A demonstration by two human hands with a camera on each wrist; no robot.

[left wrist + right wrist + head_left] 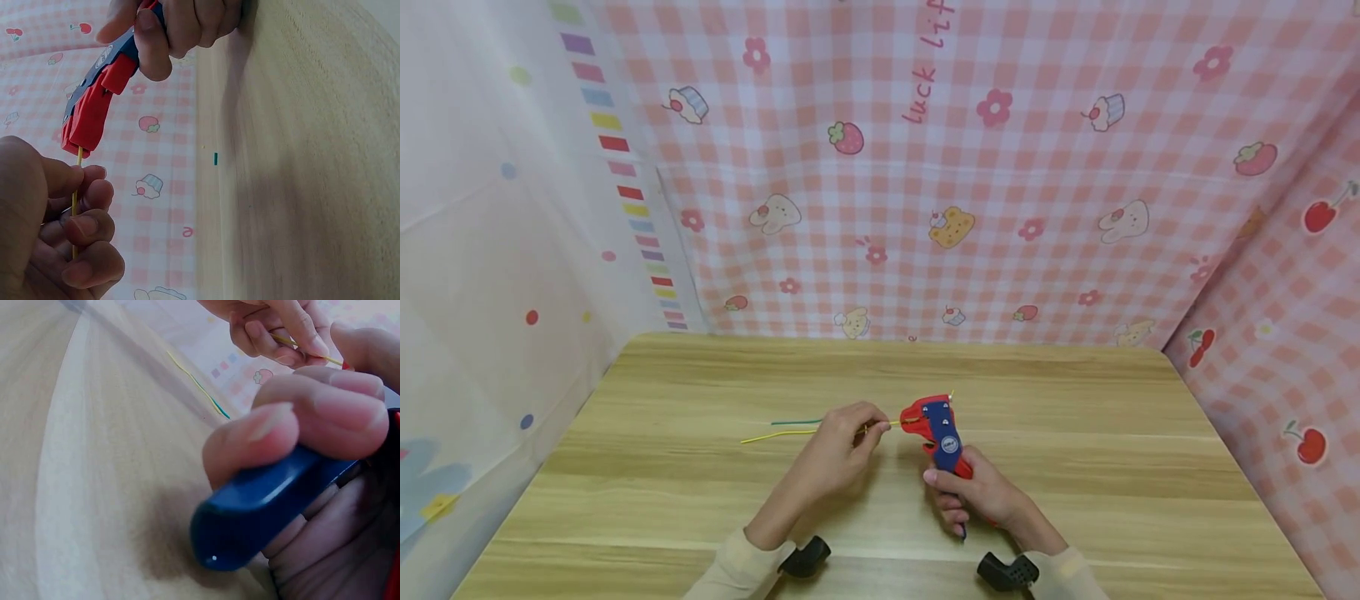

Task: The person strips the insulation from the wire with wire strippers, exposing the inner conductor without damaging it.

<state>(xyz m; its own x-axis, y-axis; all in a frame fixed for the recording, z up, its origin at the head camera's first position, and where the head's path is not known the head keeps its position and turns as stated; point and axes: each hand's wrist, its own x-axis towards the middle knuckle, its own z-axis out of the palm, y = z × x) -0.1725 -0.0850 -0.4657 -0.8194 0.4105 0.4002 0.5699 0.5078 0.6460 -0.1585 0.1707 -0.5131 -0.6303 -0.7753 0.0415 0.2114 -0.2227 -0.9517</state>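
My left hand (841, 440) pinches a thin yellow wire (74, 206) between thumb and fingers. The wire's end runs into the red jaws of a red-and-blue wire stripper (942, 429). My right hand (985, 490) grips the stripper's handles, fingers curled round the blue lever (269, 494) in the right wrist view. The stripper's head is raised and points toward my left hand. Left of that hand, a green wire (795, 422) lies beside a yellow length (771, 436); whether this is the same pinched wire is hidden by the hand.
A wood-grain table (1075, 417) lies under both hands. In the left wrist view, a tiny green scrap (215, 159) sits on it. Pink checked cloth (880, 192) hangs behind, with more cloth at both sides.
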